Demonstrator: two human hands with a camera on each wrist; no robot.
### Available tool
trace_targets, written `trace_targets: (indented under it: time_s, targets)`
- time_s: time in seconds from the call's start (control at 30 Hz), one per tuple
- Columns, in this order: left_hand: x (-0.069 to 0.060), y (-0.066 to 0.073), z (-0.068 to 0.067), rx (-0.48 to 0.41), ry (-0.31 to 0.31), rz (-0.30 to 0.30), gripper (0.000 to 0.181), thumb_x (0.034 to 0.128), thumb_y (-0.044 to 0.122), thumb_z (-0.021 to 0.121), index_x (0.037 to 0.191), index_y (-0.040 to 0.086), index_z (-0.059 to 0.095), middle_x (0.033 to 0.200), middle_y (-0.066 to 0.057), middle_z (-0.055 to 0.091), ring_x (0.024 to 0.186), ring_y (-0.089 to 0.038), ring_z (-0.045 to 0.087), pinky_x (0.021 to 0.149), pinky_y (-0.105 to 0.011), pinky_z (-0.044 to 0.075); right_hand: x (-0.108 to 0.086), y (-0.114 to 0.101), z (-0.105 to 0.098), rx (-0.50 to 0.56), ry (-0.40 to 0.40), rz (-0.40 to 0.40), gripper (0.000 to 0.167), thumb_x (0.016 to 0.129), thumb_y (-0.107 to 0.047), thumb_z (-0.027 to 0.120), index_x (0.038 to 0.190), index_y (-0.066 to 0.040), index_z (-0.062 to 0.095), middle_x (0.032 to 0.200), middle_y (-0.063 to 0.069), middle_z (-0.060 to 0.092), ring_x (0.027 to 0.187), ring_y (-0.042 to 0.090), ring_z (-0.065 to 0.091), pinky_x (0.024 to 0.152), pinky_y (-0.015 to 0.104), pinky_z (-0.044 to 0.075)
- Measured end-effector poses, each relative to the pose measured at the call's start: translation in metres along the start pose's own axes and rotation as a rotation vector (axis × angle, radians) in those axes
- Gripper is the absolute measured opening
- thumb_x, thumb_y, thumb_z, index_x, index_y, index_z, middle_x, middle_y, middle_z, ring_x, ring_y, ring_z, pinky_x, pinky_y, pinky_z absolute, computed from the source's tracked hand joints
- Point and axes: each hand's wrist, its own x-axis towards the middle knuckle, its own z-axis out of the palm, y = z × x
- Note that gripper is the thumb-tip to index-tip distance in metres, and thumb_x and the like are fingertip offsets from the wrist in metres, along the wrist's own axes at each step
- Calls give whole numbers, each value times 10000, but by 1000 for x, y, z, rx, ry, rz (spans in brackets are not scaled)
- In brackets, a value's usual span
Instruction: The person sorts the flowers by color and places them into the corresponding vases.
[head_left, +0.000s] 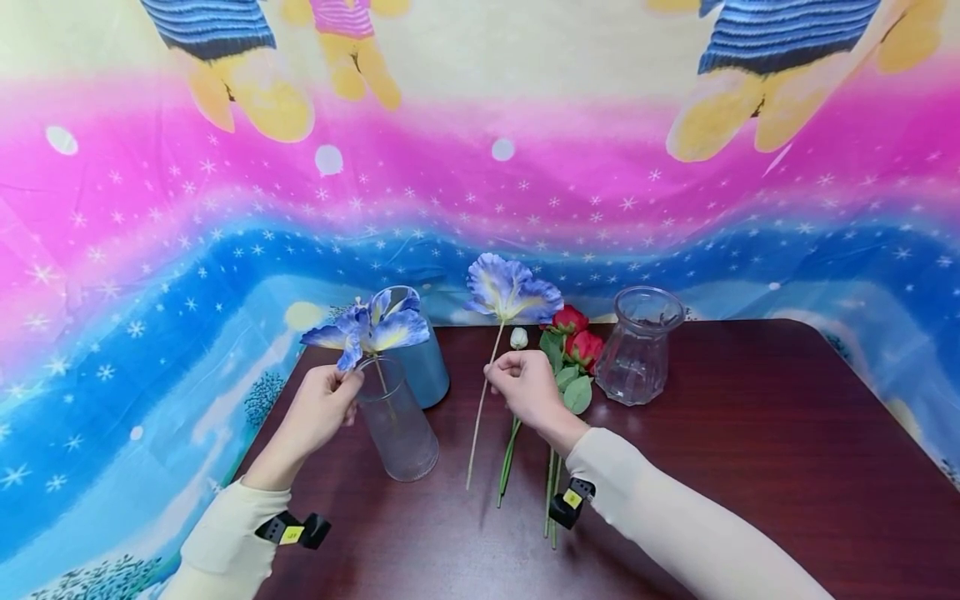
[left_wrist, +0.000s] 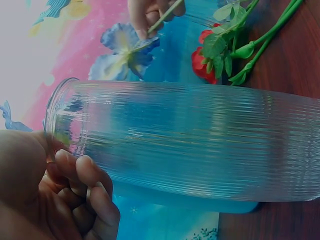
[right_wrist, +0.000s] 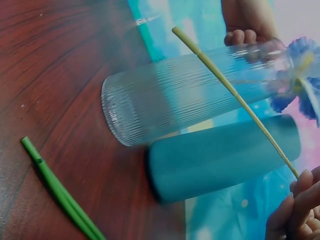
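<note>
A ribbed clear glass vase [head_left: 397,429] stands on the table holding one blue-purple flower [head_left: 367,329], its bloom above the rim. My left hand [head_left: 322,404] pinches at the vase's rim; in the left wrist view the fingers of the left hand [left_wrist: 75,195] are curled beside that rim. Between thumb and fingers, my right hand [head_left: 528,387] pinches the stem of a second blue-purple flower [head_left: 510,287], held upright with the stem's lower end pointing down. In the right wrist view this stem [right_wrist: 235,92] passes in front of the ribbed vase [right_wrist: 175,90].
A blue vase [head_left: 423,367] stands just behind the ribbed one. Right of the held stem lie red roses [head_left: 583,346] and a white bud [head_left: 518,337] with green stems. Further right stands a flared clear glass vase [head_left: 637,367]. A printed cloth hangs behind the dark table [head_left: 750,450].
</note>
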Motion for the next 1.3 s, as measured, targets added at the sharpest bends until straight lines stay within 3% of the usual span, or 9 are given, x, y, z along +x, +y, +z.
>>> trace_targets:
  time_s: [0.2, 0.7, 0.87, 0.97, 1.07, 1.3]
  targets:
    - [0, 0, 0, -1, 1, -1, 444, 1065, 174, 473, 660, -4, 516, 498, -28, 483, 466, -143, 486, 567, -265, 442, -1, -8, -2, -16, 2, -44, 204, 914, -117, 663, 740, -16, 697, 563, -22, 609, 513, 55, 403, 525, 231, 319]
    - [1, 3, 0, 11, 7, 3, 424, 1053, 151, 490, 661, -5, 535, 496, -20, 490, 480, -218, 539, 558, -270, 458, -4, -25, -6, -34, -16, -119, 206, 933, -155, 664, 776, -31, 711, 579, -59, 611, 615, 107, 477, 570, 244, 348]
    - [2, 1, -1, 21, 0, 0, 438, 1064, 177, 480, 665, 2, 534, 506, -56, 506, 469, -166, 512, 564, -270, 450, -5, -35, -8, -33, -31, -146, 206, 944, -159, 654, 785, -44, 715, 606, 19, 643, 625, 142, 502, 582, 250, 355]
    - [1, 1, -1, 23, 0, -7, 445, 1064, 178, 483, 656, 5, 528, 503, -57, 504, 472, -199, 524, 587, -267, 465, -5, -41, -8, -30, -36, -161, 198, 940, -159, 653, 791, -45, 716, 634, 86, 661, 602, 132, 494, 578, 248, 352]
    - [0, 2, -1, 20, -4, -13, 453, 1063, 178, 487, 641, 17, 514, 492, -25, 485, 480, -249, 536, 621, -264, 488, -4, -45, -7, -27, -35, -171, 193, 936, -158, 659, 799, -38, 721, 629, 60, 657, 565, 113, 471, 562, 239, 338]
    - [0, 3, -1, 19, -6, -11, 458, 1064, 182, 485, 639, 15, 514, 490, -9, 478, 475, -176, 527, 620, -263, 494, -8, -59, -6, -5, -37, -186, 188, 944, -145, 656, 804, -39, 723, 615, -33, 629, 580, 113, 500, 578, 242, 351]
